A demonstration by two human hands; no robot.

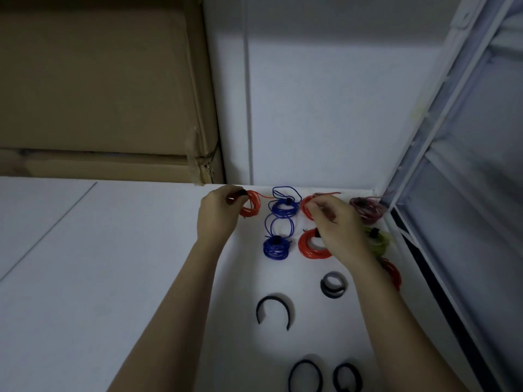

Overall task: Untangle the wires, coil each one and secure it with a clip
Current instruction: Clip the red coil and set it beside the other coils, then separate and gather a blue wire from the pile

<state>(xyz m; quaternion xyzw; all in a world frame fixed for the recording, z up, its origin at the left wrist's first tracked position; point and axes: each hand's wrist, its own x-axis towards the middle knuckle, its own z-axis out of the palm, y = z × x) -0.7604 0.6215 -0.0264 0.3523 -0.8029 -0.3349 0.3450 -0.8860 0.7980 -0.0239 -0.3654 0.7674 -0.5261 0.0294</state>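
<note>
My left hand point(218, 213) grips a coiled red wire point(252, 206) with a black strap on it at the far edge of the white table. My right hand point(336, 224) pinches another red coil point(307, 205) at the back. Between them lie two blue coils, one at the back point(283, 206) and one nearer point(276, 247), joined by loose blue loops. A tied red coil point(311, 246) lies under my right hand. A dark maroon coil point(368, 210), a yellow-green coil point(380, 241) and a red coil point(393, 274) lie to the right.
Several black strap clips lie nearer to me: an open arc point(273, 309), a curled grey-black one point(334, 284) and two rings point(305, 376) point(346, 377) at the bottom. Cardboard boxes point(99, 89) stand behind the table at left. A window frame point(441, 193) borders the right.
</note>
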